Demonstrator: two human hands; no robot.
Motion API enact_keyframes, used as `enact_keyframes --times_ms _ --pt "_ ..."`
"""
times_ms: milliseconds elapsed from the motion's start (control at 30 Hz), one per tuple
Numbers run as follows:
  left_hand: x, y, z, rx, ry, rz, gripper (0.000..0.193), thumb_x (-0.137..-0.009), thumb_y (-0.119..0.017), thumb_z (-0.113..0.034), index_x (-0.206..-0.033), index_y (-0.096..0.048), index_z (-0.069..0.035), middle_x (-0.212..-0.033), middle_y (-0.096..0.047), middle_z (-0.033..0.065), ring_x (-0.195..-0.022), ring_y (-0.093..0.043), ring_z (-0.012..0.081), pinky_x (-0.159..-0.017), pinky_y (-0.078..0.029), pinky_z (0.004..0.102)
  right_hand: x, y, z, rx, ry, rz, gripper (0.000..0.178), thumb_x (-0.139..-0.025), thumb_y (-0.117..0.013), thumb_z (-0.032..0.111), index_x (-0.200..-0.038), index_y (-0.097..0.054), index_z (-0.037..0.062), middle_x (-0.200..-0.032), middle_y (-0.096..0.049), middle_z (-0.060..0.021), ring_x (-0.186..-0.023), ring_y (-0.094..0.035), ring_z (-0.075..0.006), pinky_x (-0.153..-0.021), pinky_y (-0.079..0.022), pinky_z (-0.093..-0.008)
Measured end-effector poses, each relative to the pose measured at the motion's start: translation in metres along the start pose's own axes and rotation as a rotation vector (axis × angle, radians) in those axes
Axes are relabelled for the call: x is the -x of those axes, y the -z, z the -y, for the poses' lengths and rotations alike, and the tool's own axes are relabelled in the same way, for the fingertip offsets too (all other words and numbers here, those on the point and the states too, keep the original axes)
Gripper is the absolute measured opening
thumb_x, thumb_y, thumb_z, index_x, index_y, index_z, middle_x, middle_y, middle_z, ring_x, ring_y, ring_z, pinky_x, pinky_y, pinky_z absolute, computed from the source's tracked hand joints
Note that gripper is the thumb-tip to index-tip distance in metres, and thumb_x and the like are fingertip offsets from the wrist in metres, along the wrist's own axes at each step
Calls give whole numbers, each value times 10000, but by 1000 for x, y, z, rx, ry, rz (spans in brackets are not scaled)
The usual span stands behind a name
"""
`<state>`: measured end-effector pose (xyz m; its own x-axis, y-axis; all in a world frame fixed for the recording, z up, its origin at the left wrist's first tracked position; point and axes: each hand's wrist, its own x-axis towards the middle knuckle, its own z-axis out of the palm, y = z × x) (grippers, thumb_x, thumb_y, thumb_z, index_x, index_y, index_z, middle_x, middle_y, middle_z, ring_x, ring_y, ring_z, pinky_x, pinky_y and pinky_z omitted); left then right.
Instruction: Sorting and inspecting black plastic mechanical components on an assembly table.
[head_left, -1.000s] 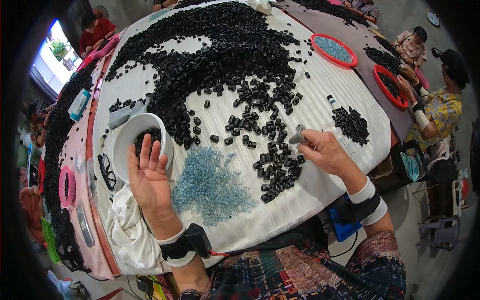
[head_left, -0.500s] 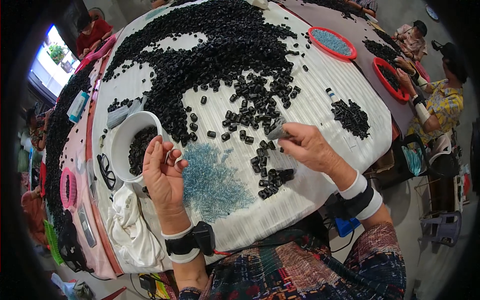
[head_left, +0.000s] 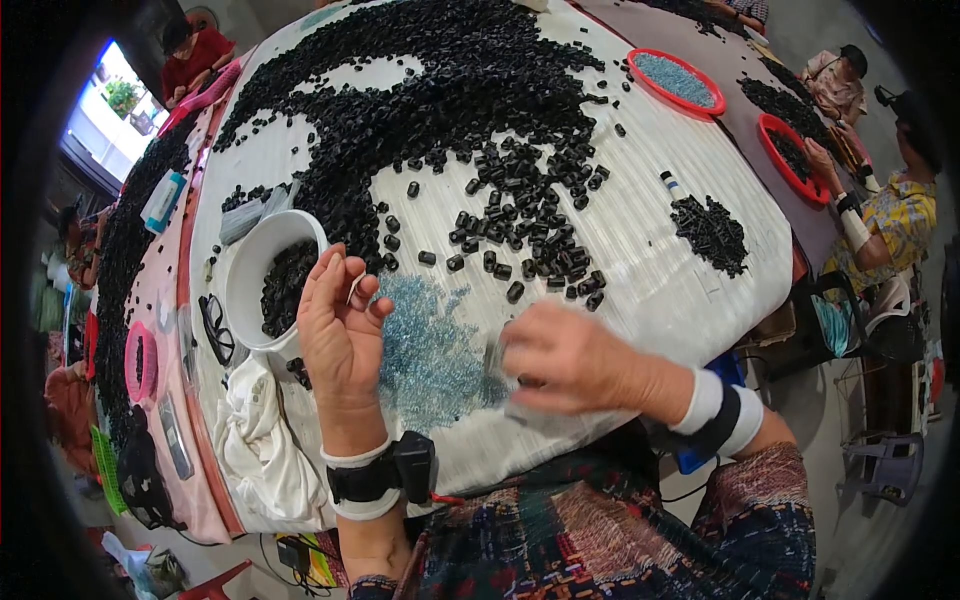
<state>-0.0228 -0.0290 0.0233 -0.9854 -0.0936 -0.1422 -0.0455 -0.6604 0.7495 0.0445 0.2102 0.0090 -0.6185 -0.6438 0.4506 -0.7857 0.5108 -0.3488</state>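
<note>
My left hand (head_left: 345,335) is raised palm inward beside the white tub (head_left: 238,300), its fingers bent upward and apart from the thumb, with nothing seen in them. Dark pieces (head_left: 288,290) lie in the tub. Over the near part of the table my right hand (head_left: 580,360) is smeared by motion. At its fingers shows a greyish translucent piece (head_left: 494,365), too blurred to name. A spread of small clear-blue beads (head_left: 425,345) lies between the hands. Beyond them are loose black cylindrical parts (head_left: 525,225), merging into a large heap (head_left: 450,90).
A small pile of thin black pieces (head_left: 708,235) lies at right. Red baskets (head_left: 716,105) stand along the far right. Eyeglasses (head_left: 214,330) and a white cloth (head_left: 258,440) lie at left. Several people work around the tables, one in yellow (head_left: 895,220).
My right hand has swept down and left toward the beads, over the spot where a near group of black parts lay. My left hand has risen slightly. The view has shifted a little.
</note>
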Motion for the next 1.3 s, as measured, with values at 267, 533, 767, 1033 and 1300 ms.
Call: enact_keyframes --times_ms 267,533,767,1033,1300 --pt "1 9 2 -50 98 -49 192 -907 -576 -135 -1078 -565 -51 -820 -612 29 -658 -581 119 -504 -497 273 20 -4 -10 219 74 112 129 -768 -557 159 -895 -548 137 -941 -539 -12 -912 -527 -198 -740 -451 -316" --pt "-3 16 18 -26 139 -17 177 -913 -566 -134 -1072 -551 -56 -799 -603 17 -638 -566 116 -502 -485 268 0 37 -69 209 -152 -168 129 -731 -611 9 -838 -553 51 -894 -589 -88 -862 -561 -279 -762 -498 -346" --pt "6 17 18 -26 105 81 184 -929 -556 -158 -1093 -544 -78 -795 -581 -3 -628 -555 104 -492 -470 250 4 64 -50 -208 -676 -6 76 -810 -583 32 -879 -576 0 -668 -556 -118 -573 -534 -199 -573 -447 -304" --pt "12 11 19 49 87 214 160 -926 -530 -102 -1065 -552 -26 -767 -575 70 -599 -573 134 -457 -505 273 -19 37 -79 -324 -649 -4 135 -871 -514 29 -985 -580 -2 -838 -629 -37 -713 -604 -85 -619 -487 -234" --pt "14 17 17 17 88 285 194 -943 -511 -136 -1105 -538 -33 -805 -566 58 -626 -571 139 -459 -508 276 -9 67 -81 -277 -726 -207 88 -847 -555 74 -854 -566 -13 -695 -585 -79 -616 -518 -101 -572 -441 -271"
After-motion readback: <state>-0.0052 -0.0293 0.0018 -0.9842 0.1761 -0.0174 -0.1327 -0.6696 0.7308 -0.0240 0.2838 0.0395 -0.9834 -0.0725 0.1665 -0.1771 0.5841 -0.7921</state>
